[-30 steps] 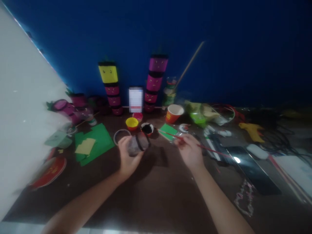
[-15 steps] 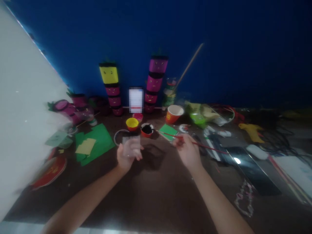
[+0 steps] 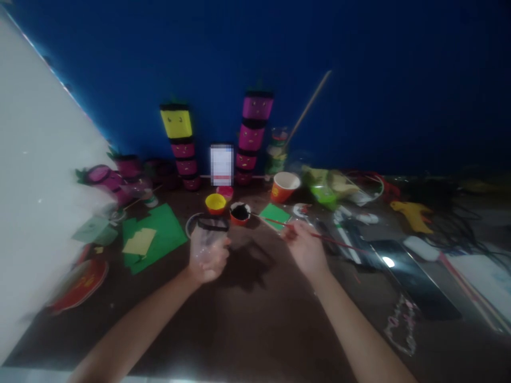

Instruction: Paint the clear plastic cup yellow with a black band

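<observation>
My left hand (image 3: 209,261) is wrapped round a clear plastic cup (image 3: 205,242) with a black band at its rim, tilted so that the rim faces away. Between the fingers of my right hand (image 3: 305,247) is a thin paintbrush (image 3: 275,221) with a reddish handle. Its tip reaches the edge of a small cup of black paint (image 3: 240,213). Just left of that stands a small cup of yellow paint (image 3: 216,203), with a pink one (image 3: 225,192) behind it. A green paper square (image 3: 275,215) lies under the brush.
Stacked purple figures (image 3: 253,135) and a yellow-topped stack (image 3: 176,123) line the blue wall. An orange paper cup (image 3: 285,189) stands behind the brush. Green paper (image 3: 159,229) lies left; a dark phone-like slab (image 3: 415,279), a bead string (image 3: 402,324) and a yellow glue gun (image 3: 412,214) lie right.
My left hand has turned the clear cup, so its black-banded rim now shows and the fingers wrap round its side. My right hand and the brush have barely moved.
</observation>
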`<state>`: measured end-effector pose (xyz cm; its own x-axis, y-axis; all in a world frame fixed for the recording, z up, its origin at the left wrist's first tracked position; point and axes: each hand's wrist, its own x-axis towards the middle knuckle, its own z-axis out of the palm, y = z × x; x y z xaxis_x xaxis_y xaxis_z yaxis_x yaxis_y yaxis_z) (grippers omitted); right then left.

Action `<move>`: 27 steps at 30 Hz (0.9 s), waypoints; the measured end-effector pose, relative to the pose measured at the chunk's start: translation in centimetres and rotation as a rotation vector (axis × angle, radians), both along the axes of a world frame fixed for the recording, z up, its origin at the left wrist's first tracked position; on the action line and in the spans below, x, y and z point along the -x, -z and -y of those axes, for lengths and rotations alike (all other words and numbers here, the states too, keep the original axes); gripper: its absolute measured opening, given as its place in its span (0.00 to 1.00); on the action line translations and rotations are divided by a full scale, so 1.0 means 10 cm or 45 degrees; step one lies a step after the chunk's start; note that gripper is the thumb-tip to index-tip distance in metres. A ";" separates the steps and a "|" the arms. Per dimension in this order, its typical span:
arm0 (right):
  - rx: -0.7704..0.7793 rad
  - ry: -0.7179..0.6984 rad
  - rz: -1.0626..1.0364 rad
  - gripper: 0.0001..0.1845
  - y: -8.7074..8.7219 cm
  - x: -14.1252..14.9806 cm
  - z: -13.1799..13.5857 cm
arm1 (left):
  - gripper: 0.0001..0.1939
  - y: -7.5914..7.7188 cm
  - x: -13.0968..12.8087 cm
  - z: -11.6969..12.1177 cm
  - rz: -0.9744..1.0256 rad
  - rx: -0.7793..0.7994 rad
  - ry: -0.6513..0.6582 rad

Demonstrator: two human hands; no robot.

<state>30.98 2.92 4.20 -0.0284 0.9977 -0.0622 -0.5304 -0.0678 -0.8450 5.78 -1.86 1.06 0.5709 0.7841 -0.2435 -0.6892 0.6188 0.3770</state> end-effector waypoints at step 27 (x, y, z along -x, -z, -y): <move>-0.204 0.071 0.310 0.07 0.10 0.06 0.03 | 0.22 -0.07 -0.29 -0.04 -0.612 -0.324 -0.917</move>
<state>30.38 2.65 3.18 0.0228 0.9950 0.0976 -0.3101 0.0998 -0.9454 8.69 -1.48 1.72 -0.1977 0.9752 -0.0996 -0.6102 -0.0429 0.7911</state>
